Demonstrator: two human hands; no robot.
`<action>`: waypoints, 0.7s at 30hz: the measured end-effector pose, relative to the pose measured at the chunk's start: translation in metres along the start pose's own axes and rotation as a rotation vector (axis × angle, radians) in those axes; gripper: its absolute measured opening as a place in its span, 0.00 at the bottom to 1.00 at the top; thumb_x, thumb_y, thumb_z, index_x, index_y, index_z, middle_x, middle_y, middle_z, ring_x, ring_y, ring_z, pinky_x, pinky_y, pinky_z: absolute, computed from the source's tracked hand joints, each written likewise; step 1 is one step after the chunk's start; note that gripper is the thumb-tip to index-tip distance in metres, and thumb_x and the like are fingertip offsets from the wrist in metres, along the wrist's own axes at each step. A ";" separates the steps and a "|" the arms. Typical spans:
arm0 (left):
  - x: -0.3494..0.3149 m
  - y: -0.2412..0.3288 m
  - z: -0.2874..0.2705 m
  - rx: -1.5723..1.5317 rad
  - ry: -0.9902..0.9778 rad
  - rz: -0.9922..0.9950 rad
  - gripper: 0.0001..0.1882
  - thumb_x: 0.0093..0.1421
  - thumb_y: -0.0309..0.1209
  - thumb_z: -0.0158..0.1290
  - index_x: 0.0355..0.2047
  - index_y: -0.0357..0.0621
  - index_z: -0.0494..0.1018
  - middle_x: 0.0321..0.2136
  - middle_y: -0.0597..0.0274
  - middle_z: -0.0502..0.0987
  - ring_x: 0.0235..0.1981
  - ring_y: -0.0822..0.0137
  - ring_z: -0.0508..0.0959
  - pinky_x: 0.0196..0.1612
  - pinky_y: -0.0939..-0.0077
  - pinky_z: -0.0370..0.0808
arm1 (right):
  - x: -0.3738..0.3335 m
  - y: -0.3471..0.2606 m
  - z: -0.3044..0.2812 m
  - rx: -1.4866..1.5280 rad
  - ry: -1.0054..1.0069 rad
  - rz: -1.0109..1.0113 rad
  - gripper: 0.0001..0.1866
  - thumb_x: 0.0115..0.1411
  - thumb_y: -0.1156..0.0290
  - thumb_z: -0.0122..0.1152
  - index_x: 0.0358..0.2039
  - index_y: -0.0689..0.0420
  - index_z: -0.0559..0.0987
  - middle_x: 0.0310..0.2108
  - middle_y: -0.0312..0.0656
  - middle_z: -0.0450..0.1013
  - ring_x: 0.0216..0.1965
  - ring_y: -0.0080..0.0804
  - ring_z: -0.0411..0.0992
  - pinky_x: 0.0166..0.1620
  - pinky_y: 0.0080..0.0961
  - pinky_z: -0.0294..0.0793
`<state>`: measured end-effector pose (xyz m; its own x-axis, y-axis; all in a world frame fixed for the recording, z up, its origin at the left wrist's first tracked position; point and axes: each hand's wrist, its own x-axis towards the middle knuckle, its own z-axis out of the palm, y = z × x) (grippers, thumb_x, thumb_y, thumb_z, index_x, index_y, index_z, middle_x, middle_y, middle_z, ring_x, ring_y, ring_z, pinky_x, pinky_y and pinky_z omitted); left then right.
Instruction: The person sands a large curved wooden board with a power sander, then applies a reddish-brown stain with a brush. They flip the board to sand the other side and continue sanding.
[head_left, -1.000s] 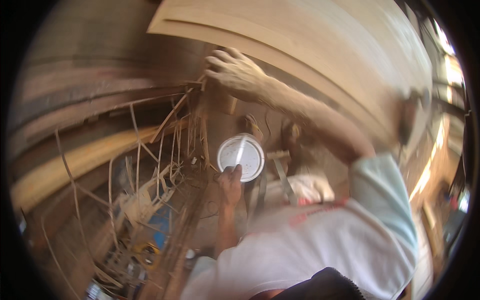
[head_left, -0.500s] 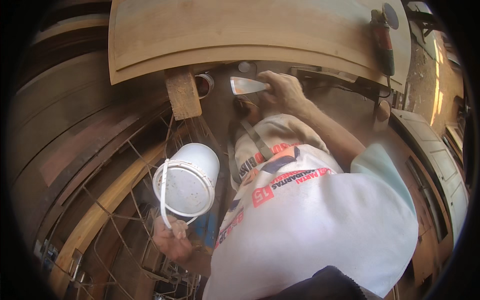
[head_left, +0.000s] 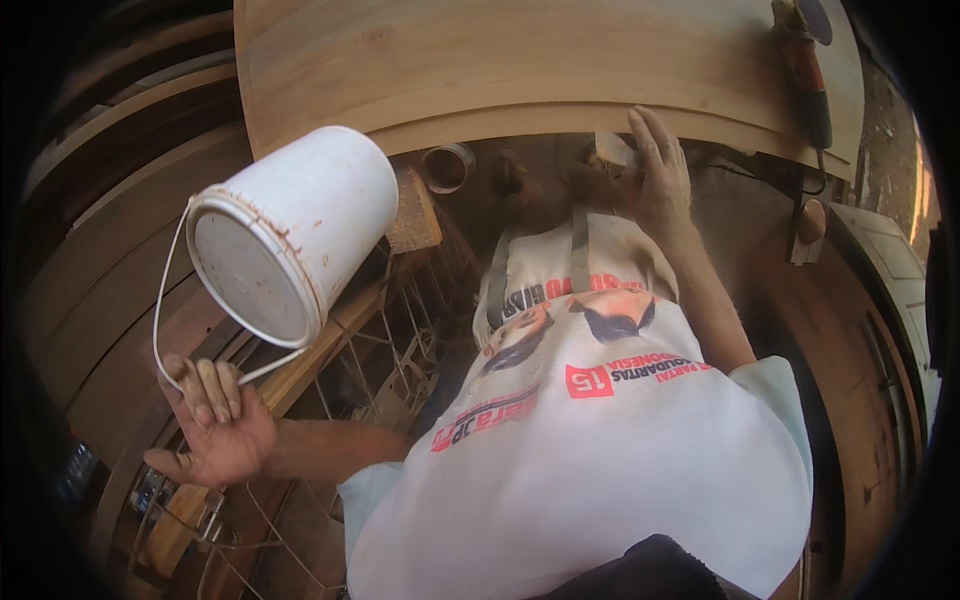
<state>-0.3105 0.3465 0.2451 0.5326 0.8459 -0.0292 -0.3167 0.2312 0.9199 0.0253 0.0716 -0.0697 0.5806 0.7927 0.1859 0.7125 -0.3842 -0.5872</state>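
Note:
A white plastic bucket (head_left: pixel 335 205) with brown smears round its rim hangs tilted at the left, its pale round lid (head_left: pixel 250 270) turned toward the lower left. My left hand (head_left: pixel 225 420) has several fingers curled round the bucket's thin white handle, thumb stuck out to the side. Close to the front edge of a wooden panel (head_left: pixel 540 65), my right hand (head_left: pixel 662 170) holds a putty knife, its blade (head_left: pixel 614 150) showing beside the fingers. The knife's handle is hidden by the hand.
An angle grinder (head_left: pixel 803 75) lies on the panel's right end. Below the panel's edge are a wooden block (head_left: pixel 413 215) and an open can (head_left: pixel 447 168). A wire rack (head_left: pixel 375 360) and long boards (head_left: pixel 130 215) fill the left side. Pale panelled doors (head_left: pixel 885 250) stand at the right.
My left hand has swung the bucket up and to the left, closer to the panel. My right hand has moved right with the putty knife, its fingers now pointing upward.

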 end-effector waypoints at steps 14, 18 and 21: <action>0.168 -0.061 -0.004 -0.053 -0.232 -0.108 0.53 0.60 0.64 0.57 0.56 0.14 0.62 0.25 0.60 0.65 0.25 0.71 0.62 0.28 0.81 0.62 | 0.002 0.023 0.002 -0.321 0.199 0.349 0.36 0.60 0.72 0.56 0.70 0.60 0.63 0.71 0.52 0.59 0.73 0.51 0.55 0.71 0.48 0.54; 0.187 -0.062 -0.015 -0.089 -0.218 -0.150 0.43 0.64 0.57 0.57 0.52 0.19 0.66 0.24 0.64 0.64 0.23 0.74 0.61 0.25 0.82 0.61 | 0.002 0.065 -0.012 -0.496 0.117 0.354 0.35 0.62 0.69 0.57 0.70 0.60 0.63 0.72 0.50 0.57 0.74 0.50 0.52 0.72 0.48 0.52; 0.187 -0.060 -0.038 0.024 -0.118 -0.117 0.35 0.67 0.51 0.57 0.49 0.21 0.69 0.23 0.67 0.64 0.22 0.77 0.61 0.22 0.81 0.62 | -0.002 0.067 -0.005 -0.444 0.106 0.329 0.35 0.62 0.69 0.56 0.70 0.60 0.62 0.73 0.51 0.56 0.74 0.50 0.52 0.73 0.48 0.51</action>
<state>-0.2220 0.5088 0.1693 0.6534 0.7514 -0.0919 -0.2293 0.3122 0.9219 0.0742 0.0419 -0.1052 0.8205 0.5542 0.1403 0.5711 -0.7837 -0.2442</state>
